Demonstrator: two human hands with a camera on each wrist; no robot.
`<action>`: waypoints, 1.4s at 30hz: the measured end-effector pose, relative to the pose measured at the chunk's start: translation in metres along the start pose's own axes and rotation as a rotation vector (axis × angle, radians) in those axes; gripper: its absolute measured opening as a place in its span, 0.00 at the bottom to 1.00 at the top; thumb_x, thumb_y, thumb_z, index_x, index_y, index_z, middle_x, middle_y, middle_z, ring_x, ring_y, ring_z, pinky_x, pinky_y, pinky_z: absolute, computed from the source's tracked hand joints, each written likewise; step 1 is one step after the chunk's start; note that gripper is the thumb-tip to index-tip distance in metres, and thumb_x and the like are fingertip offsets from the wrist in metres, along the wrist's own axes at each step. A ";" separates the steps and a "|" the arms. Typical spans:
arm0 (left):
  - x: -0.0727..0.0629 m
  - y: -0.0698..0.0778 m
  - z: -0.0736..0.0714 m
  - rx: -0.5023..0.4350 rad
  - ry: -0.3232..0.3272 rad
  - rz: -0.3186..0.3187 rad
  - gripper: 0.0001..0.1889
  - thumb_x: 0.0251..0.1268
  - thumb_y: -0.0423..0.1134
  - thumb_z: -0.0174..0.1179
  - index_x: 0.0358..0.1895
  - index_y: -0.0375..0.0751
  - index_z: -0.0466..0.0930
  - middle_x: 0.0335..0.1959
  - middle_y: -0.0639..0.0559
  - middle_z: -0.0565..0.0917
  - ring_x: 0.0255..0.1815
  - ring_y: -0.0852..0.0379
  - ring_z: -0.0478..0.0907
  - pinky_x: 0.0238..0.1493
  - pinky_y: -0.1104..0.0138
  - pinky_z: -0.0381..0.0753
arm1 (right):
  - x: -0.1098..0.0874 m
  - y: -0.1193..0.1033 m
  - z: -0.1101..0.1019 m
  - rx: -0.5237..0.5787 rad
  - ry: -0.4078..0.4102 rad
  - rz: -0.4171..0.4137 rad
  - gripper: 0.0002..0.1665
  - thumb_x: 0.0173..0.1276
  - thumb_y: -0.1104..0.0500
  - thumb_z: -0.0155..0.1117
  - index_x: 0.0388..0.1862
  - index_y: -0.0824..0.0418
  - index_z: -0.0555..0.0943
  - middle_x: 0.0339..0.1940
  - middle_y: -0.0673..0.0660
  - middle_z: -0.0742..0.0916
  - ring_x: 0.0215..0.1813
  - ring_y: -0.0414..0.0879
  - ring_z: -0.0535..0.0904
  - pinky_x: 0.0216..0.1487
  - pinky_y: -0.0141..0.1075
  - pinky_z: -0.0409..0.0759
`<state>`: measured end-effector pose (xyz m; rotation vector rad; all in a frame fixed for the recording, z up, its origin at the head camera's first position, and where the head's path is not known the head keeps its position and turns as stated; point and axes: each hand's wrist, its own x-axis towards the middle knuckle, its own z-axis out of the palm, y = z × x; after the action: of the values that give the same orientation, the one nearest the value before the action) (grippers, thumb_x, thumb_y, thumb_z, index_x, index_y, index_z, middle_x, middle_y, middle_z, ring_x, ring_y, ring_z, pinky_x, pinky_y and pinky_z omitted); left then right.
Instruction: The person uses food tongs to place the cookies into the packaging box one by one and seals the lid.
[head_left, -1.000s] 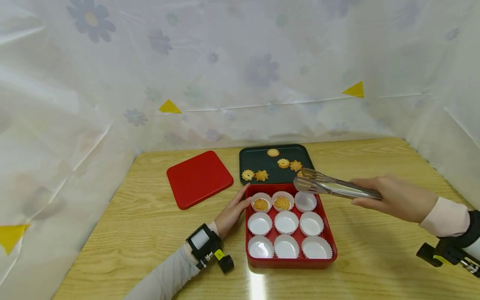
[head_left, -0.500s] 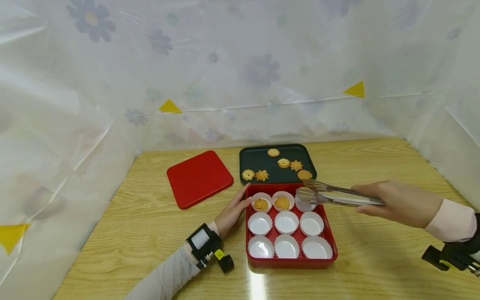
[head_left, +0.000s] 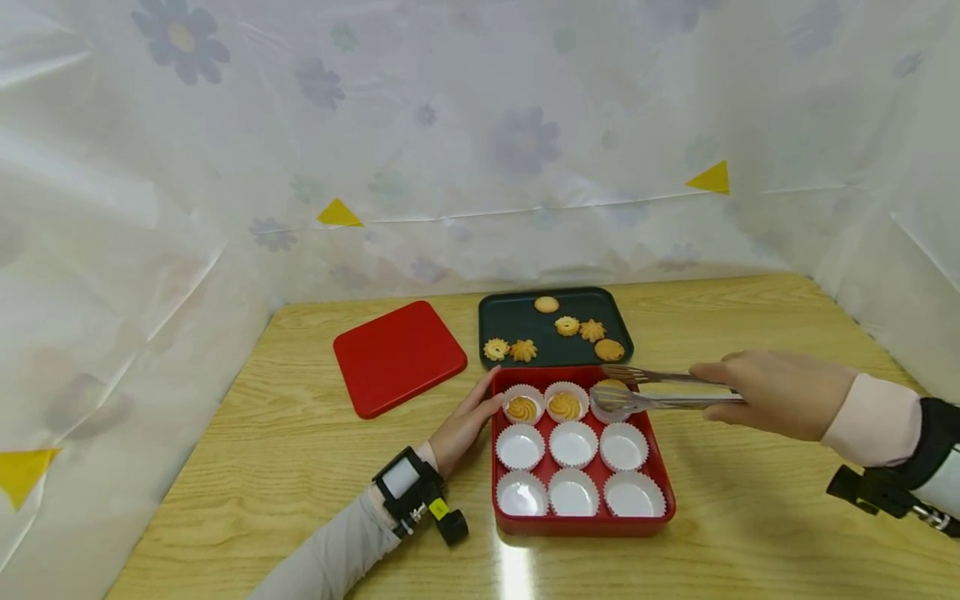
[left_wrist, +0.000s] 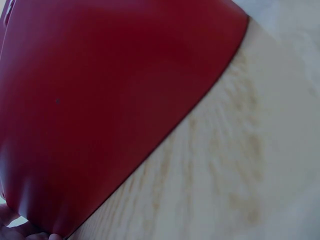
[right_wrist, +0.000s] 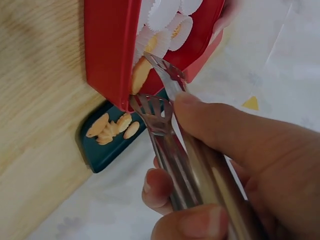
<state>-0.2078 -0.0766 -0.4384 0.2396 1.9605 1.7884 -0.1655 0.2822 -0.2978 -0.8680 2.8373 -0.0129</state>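
The uncurled left grip (head_left: pixel 462 425) presumably steadied the box (head_left: pixel 585 527) for tongs (head_left: pixel 678 402) clamped in the right grip (head_left: pixel 780 395); the tray (head_left: pixel 516 315) lay by the desk's (head_left: pixel 742 321) far edge.

The tongs (right_wrist: pixel 171 162) are shiny metal, the cups (head_left: pixel 573 444) pleated paper, the box (head_left: pixel 585 526) smooth, seemingly plastic.

Wood-grain tbl (head_left: pixel 247 467), red box (head_left: pixel 585 527), dk tray (head_left: pixel 510 317), prob. lid (head_left: pixel 400 358)

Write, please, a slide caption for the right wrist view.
Right hand holds metal tongs near a cookie in the red box, green tray beyond.
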 end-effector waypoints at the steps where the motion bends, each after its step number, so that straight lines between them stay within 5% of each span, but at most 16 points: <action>1: 0.000 0.000 0.000 0.000 0.001 0.000 0.32 0.76 0.49 0.45 0.78 0.56 0.47 0.79 0.49 0.49 0.79 0.44 0.41 0.73 0.39 0.41 | 0.002 -0.002 -0.002 -0.020 -0.006 0.002 0.25 0.59 0.49 0.72 0.49 0.64 0.81 0.30 0.45 0.83 0.26 0.34 0.72 0.26 0.33 0.74; 9: 0.000 0.000 -0.001 0.005 -0.003 -0.001 0.32 0.76 0.48 0.44 0.78 0.56 0.46 0.79 0.49 0.49 0.79 0.44 0.41 0.73 0.38 0.42 | 0.018 -0.016 -0.015 -0.104 -0.076 0.015 0.19 0.56 0.50 0.74 0.39 0.59 0.81 0.23 0.45 0.80 0.23 0.38 0.70 0.23 0.35 0.73; 25: 0.001 -0.001 -0.001 0.010 -0.003 0.002 0.32 0.76 0.49 0.45 0.78 0.56 0.47 0.79 0.50 0.49 0.79 0.45 0.41 0.74 0.39 0.41 | 0.033 -0.028 -0.020 -0.117 -0.190 0.089 0.22 0.57 0.49 0.73 0.43 0.62 0.82 0.28 0.50 0.84 0.23 0.41 0.75 0.27 0.40 0.80; 42: 0.001 0.000 0.000 0.017 0.002 -0.002 0.32 0.76 0.49 0.45 0.78 0.56 0.47 0.79 0.50 0.49 0.79 0.45 0.41 0.74 0.39 0.41 | 0.036 -0.030 -0.018 -0.109 -0.196 0.079 0.25 0.55 0.49 0.74 0.46 0.65 0.82 0.32 0.53 0.87 0.23 0.41 0.78 0.28 0.41 0.82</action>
<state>-0.2085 -0.0768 -0.4387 0.2413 1.9774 1.7724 -0.1811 0.2368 -0.2842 -0.7332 2.7058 0.2269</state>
